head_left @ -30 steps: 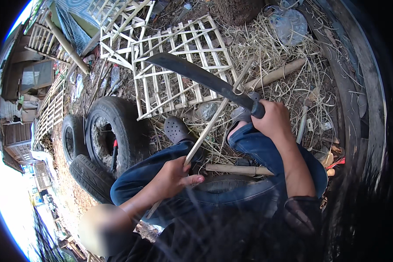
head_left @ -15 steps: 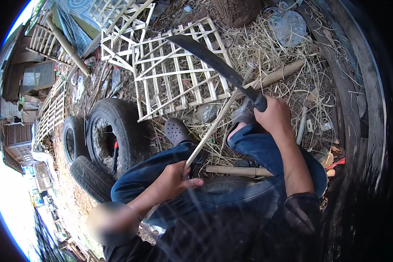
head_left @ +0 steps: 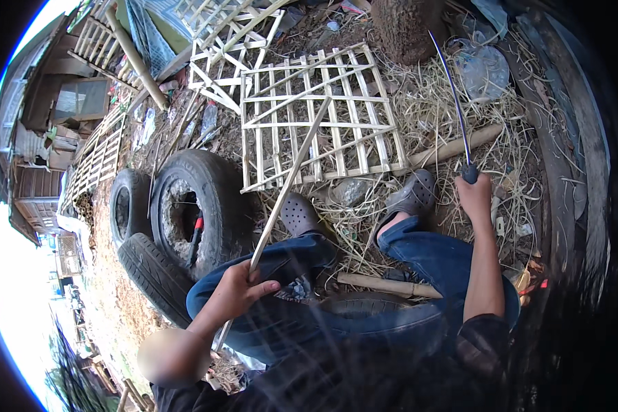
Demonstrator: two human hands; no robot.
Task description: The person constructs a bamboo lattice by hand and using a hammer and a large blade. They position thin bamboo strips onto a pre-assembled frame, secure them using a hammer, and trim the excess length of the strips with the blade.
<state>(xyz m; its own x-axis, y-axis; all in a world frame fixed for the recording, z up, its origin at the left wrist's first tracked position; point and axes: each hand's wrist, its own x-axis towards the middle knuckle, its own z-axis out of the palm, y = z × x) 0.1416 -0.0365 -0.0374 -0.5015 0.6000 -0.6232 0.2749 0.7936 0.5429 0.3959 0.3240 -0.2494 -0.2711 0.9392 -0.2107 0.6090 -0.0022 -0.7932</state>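
Note:
My left hand (head_left: 239, 292) is closed around a long, pale bamboo strip (head_left: 292, 175) above my left knee. The strip slants up and away, its far end crossing in front of a bamboo lattice panel (head_left: 323, 178) on the ground; its near end passes under my forearm. Off to the right, my right hand (head_left: 475, 196) grips the dark handle of a machete (head_left: 456, 103). The blade points up and away, seen nearly edge-on, and stands apart from the strip. Below it a thick bamboo pole (head_left: 460, 143) lies among shavings.
Several old tyres (head_left: 220, 182) stand at the left, with a red-handled tool (head_left: 196, 237) inside one. A short bamboo piece (head_left: 384, 285) lies between my legs. Beyond are more lattice panels (head_left: 230, 48), a tree trunk (head_left: 405, 31) and a clear plastic bag (head_left: 484, 72).
My right hand has swung the machete right, away from the strip, and its blade has turned edge-on. My left hand has shifted left with the strip, which now tilts more upright.

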